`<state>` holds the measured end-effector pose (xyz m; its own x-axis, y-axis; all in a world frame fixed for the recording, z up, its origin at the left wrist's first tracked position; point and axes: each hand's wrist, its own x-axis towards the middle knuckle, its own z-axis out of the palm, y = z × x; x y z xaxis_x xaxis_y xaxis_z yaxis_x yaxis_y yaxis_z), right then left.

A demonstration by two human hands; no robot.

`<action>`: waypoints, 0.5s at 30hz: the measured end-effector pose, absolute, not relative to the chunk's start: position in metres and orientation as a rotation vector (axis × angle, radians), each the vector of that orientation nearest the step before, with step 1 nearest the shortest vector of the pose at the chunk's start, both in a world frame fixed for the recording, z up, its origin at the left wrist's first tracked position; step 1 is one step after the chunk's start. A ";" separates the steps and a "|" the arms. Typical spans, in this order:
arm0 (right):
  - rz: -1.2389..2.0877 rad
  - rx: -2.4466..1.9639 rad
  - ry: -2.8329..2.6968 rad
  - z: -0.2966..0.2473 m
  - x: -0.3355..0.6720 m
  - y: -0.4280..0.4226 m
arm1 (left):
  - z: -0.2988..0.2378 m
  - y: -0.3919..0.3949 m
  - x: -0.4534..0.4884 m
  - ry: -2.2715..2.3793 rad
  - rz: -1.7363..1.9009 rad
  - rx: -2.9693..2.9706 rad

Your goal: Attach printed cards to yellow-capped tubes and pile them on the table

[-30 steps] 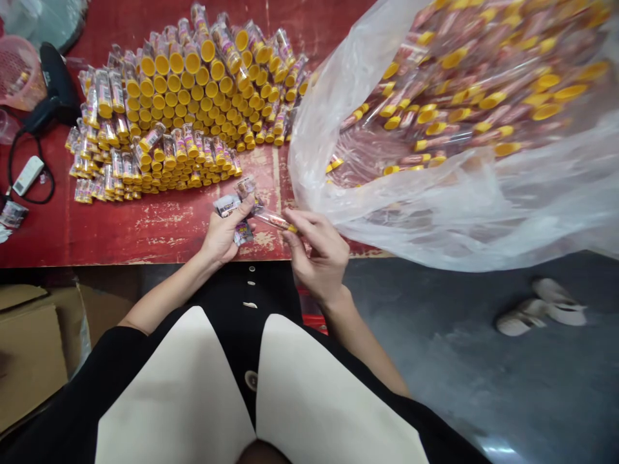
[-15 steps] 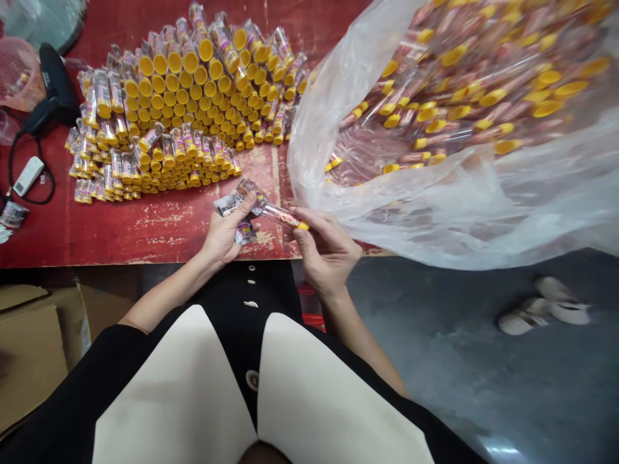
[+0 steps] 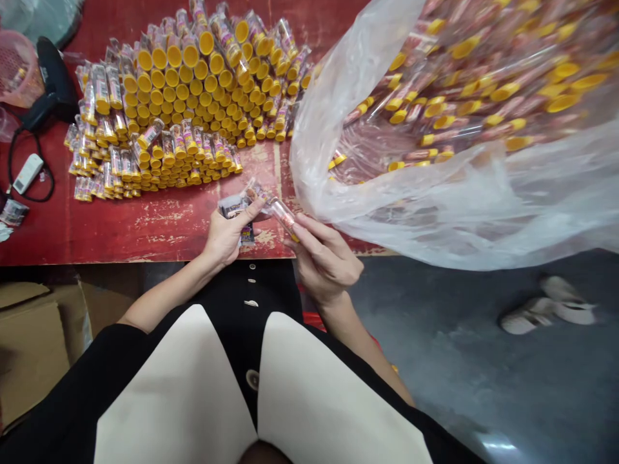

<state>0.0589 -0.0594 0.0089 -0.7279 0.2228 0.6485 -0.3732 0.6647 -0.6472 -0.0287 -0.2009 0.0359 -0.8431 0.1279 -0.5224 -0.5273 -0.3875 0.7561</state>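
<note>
The right hand [image 3: 324,258] has its fingers clamped on one yellow-capped tube [image 3: 283,216] over the table's [image 3: 120,225] near edge; the left hand [image 3: 225,235] grips a wad of printed sleeves [image 3: 236,209] under its thumb, beside the tube's tip; at eleven o'clock lies a big stack of sleeved tubes [image 3: 184,96], apparently done; at two o'clock the clear bag [image 3: 435,193] holds many more bare tubes, apparently the work left.

Print on held labels [image 3: 235,209] illegible
</note>
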 end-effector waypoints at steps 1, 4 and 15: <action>1.067 0.118 -2.148 0.011 0.059 -0.059 | 0.035 -0.200 -0.029 1.441 2.268 -0.538; 1.215 0.146 -2.152 0.019 0.058 -0.057 | 0.035 -0.200 -0.029 1.434 2.269 -0.534; 1.349 0.015 -2.055 0.016 0.066 -0.071 | 0.033 -0.201 -0.023 1.437 2.314 -0.414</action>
